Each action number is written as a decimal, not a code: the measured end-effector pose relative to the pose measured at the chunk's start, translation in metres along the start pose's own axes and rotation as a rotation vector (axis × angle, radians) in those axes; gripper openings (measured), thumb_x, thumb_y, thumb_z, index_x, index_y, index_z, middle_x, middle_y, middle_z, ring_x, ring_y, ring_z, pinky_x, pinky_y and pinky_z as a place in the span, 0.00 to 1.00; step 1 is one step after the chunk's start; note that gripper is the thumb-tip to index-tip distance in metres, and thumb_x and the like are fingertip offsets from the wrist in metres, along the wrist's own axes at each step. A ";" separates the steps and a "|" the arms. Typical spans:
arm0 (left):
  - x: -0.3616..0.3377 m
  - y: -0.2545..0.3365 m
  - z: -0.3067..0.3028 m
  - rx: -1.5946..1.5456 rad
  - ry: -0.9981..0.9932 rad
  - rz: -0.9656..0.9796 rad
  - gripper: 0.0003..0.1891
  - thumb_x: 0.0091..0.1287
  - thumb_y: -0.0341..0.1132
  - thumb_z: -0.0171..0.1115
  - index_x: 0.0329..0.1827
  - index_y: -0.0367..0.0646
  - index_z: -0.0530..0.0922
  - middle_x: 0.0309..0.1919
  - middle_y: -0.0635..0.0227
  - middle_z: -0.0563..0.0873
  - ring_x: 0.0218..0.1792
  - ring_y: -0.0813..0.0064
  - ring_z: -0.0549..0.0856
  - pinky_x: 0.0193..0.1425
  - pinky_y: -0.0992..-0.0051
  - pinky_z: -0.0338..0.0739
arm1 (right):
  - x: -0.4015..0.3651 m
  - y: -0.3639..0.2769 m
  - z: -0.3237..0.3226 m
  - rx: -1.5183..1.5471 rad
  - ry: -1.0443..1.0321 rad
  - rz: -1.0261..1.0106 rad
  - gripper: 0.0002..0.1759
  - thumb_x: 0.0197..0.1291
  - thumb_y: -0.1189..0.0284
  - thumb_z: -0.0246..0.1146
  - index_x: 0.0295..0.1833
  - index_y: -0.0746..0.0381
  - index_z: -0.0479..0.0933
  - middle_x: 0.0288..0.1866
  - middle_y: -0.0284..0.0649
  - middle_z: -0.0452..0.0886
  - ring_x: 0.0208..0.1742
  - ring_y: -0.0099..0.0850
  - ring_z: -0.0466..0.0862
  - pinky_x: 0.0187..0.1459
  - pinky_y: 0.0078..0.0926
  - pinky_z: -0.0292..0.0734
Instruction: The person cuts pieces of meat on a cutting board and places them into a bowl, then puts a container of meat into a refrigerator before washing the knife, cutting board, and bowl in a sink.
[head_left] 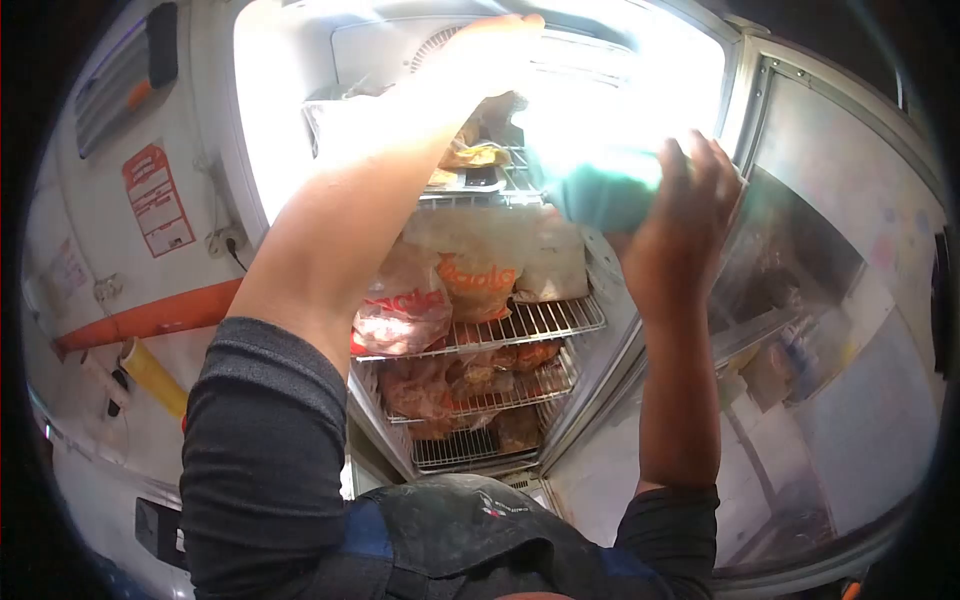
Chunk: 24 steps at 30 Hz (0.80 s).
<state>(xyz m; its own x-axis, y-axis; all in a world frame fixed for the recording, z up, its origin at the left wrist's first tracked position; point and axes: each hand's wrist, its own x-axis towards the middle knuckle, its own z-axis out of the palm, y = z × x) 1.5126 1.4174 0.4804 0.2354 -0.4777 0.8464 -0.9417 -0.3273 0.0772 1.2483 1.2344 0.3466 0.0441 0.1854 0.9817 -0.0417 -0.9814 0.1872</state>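
My left hand (495, 60) reaches up into the top of the lit refrigerator, washed out by glare, so its fingers are hard to read. Just beneath it, bags with yellowish food (475, 155) rest on the upper wire shelf. My right hand (690, 200) is at the right side of the opening, fingers curled around a blurred green object (605, 192). Glare hides the upper part of that object, and I cannot make out its kind.
Filled plastic bags (478, 285) with orange lettering stand on the wire shelf (555, 322) below. More bagged food (415, 385) lies on lower shelves. The open refrigerator door (850, 330) is on the right. A red and white notice (158, 200) hangs on the left wall.
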 end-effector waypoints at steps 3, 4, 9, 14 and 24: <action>0.017 0.007 0.001 0.556 0.020 0.135 0.28 0.70 0.33 0.72 0.75 0.49 0.80 0.54 0.56 0.85 0.55 0.58 0.87 0.60 0.60 0.84 | 0.008 0.001 0.019 -0.056 -0.341 0.059 0.37 0.59 0.67 0.82 0.71 0.56 0.73 0.79 0.51 0.75 0.77 0.58 0.74 0.76 0.59 0.75; 0.017 0.008 0.001 0.486 0.018 0.113 0.28 0.71 0.34 0.72 0.76 0.48 0.79 0.56 0.56 0.84 0.57 0.58 0.86 0.62 0.60 0.83 | 0.006 0.002 0.023 -0.054 -0.418 0.080 0.42 0.57 0.67 0.83 0.74 0.60 0.72 0.79 0.55 0.74 0.80 0.61 0.72 0.79 0.59 0.72; 0.016 0.008 -0.007 0.253 0.047 0.057 0.30 0.75 0.36 0.69 0.80 0.45 0.73 0.65 0.54 0.77 0.66 0.56 0.79 0.70 0.59 0.75 | 0.009 0.000 0.021 -0.004 -0.556 0.133 0.50 0.62 0.56 0.82 0.82 0.64 0.67 0.81 0.64 0.71 0.86 0.65 0.65 0.87 0.62 0.61; 0.009 0.011 -0.012 -0.003 0.082 0.036 0.32 0.79 0.38 0.67 0.84 0.42 0.68 0.75 0.52 0.71 0.74 0.54 0.72 0.79 0.59 0.66 | 0.014 0.002 0.027 -0.010 -0.578 0.050 0.56 0.71 0.40 0.71 0.89 0.65 0.58 0.88 0.64 0.64 0.89 0.67 0.59 0.90 0.62 0.51; -0.034 0.025 -0.004 -0.819 0.093 -0.052 0.37 0.86 0.42 0.63 0.91 0.36 0.58 0.91 0.48 0.59 0.90 0.50 0.59 0.94 0.57 0.52 | -0.022 -0.015 0.068 0.237 0.007 0.171 0.51 0.70 0.47 0.76 0.86 0.60 0.60 0.61 0.74 0.71 0.65 0.69 0.69 0.70 0.71 0.65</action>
<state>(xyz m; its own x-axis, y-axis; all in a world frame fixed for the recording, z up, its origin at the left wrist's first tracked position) 1.4797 1.4290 0.4556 0.2968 -0.3970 0.8685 -0.8155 0.3678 0.4468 1.3154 1.2417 0.3203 0.0500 0.0157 0.9986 0.1863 -0.9825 0.0061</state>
